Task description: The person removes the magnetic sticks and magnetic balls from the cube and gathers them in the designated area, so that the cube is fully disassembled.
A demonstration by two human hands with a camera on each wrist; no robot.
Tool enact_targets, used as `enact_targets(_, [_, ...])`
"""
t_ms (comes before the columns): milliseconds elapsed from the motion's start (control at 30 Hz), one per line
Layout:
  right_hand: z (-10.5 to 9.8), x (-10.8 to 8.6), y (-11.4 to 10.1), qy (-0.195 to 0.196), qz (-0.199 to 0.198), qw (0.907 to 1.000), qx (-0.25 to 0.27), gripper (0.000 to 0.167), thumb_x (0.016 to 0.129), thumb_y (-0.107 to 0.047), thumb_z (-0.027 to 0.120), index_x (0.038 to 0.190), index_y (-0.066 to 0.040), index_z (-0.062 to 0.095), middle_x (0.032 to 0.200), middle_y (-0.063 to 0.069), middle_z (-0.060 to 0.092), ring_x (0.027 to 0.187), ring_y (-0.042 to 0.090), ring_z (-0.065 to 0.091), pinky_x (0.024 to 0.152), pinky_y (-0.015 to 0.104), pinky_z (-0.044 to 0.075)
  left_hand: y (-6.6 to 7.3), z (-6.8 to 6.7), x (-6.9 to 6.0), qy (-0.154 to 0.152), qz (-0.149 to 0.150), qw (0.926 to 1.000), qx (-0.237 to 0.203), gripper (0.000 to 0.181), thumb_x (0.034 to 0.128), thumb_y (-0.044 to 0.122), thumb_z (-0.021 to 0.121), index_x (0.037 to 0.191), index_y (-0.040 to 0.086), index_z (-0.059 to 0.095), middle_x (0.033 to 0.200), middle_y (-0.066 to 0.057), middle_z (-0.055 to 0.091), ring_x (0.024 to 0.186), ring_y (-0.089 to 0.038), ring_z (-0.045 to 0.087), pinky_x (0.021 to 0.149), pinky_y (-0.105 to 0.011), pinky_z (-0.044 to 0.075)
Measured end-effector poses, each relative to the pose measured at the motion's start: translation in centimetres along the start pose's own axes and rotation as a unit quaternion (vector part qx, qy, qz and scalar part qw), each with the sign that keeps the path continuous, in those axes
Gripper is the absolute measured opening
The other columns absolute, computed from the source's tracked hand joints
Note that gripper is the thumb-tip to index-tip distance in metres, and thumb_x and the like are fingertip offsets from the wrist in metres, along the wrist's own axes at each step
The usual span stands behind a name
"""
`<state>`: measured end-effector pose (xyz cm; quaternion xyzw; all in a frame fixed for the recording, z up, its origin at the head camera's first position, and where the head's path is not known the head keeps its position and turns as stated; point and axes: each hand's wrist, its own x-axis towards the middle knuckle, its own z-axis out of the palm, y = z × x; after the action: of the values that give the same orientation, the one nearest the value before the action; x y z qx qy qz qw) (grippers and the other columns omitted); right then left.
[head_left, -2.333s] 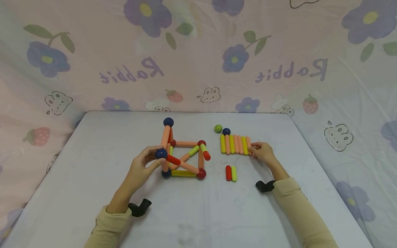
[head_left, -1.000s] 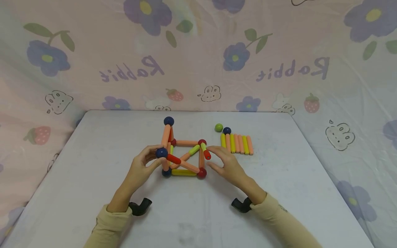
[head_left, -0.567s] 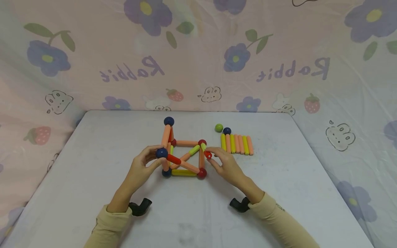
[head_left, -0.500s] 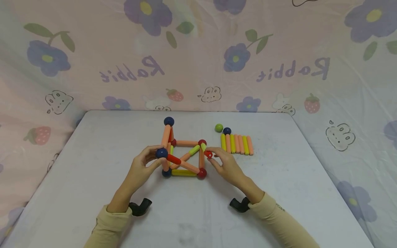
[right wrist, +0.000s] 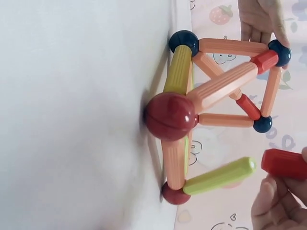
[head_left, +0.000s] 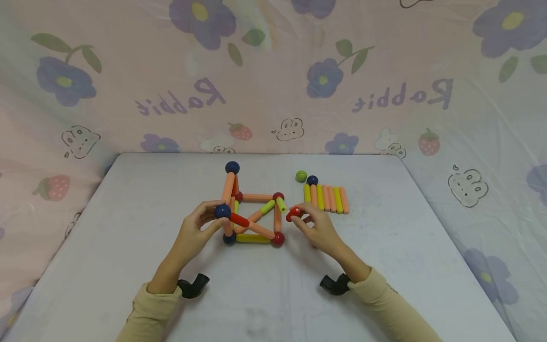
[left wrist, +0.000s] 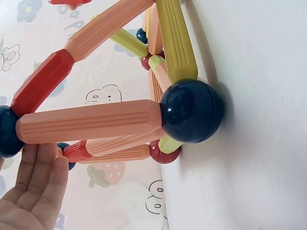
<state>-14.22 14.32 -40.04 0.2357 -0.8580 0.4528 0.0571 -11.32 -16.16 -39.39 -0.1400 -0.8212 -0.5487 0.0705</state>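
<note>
A frame of magnetic sticks and balls stands on the table, with a square base and a raised left side. My left hand (head_left: 197, 227) pinches its raised near dark blue ball (head_left: 222, 211), where a red stick (head_left: 239, 219) joins an orange stick (head_left: 261, 231). My right hand (head_left: 318, 228) pinches a short red stick (right wrist: 284, 164) between thumb and fingers. In the right wrist view, a small gap parts this stick from the tip of a lime stick (right wrist: 220, 176). That lime stick slants up from the far right dark red ball (head_left: 278, 196).
Right of the frame lies a row of yellow and orange sticks (head_left: 329, 198), partly behind my right hand. A green ball (head_left: 301, 176) and a dark blue ball (head_left: 312, 180) sit behind the row. A printed curtain (head_left: 265, 104) borders the white table (head_left: 128, 266).
My right hand came left from the stick row to the frame. It took hold of the red stick on the lime stick's end and drew it off. My left hand stayed put.
</note>
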Motion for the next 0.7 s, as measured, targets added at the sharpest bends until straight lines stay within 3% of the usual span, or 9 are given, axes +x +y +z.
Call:
enact_targets(267, [-1.0, -0.7, 0.7, -0.015, 0.047, 0.9987, -0.015, 0.028, 0.090, -0.008, 0.064, 0.116, 0.003, 0.060, 0.091, 0.014, 0.069, 0.077, 0.015, 0.061, 0.068, 0.017, 0.052, 0.2, 0.0, 0.0, 0.004, 0.014, 0.9999, -0.005, 0.042, 0.0882, 0.006, 0.067, 0.128, -0.001, 0.053, 0.126, -0.021, 0.060, 0.104, 0.019, 0.052, 0.094, 0.001, 0.040])
enact_targets(433, [-1.5, -0.8, 2.3, -0.034, 0.075, 0.9962, -0.028, 0.029, 0.091, -0.004, 0.062, 0.118, 0.001, 0.054, 0.089, 0.015, 0.068, 0.072, 0.012, 0.056, 0.062, 0.016, 0.048, 0.1, 0.0, 0.1, 0.003, 0.013, 0.9999, -0.002, 0.042, 0.0886, 0.006, 0.067, 0.128, -0.001, 0.053, 0.127, -0.021, 0.060, 0.104, 0.019, 0.051, 0.094, 0.001, 0.040])
enact_targets(700, [-2.0, -1.0, 4.3, -0.062, 0.106, 0.9908, -0.057, 0.022, 0.086, -0.004, 0.066, 0.106, 0.002, 0.058, 0.095, 0.017, 0.066, 0.070, 0.010, 0.054, 0.059, 0.015, 0.047, 0.1, 0.0, 0.0, 0.001, 0.003, 1.0000, -0.004, 0.043, 0.0888, 0.008, 0.067, 0.128, -0.001, 0.053, 0.127, -0.020, 0.060, 0.103, 0.019, 0.051, 0.094, 0.001, 0.040])
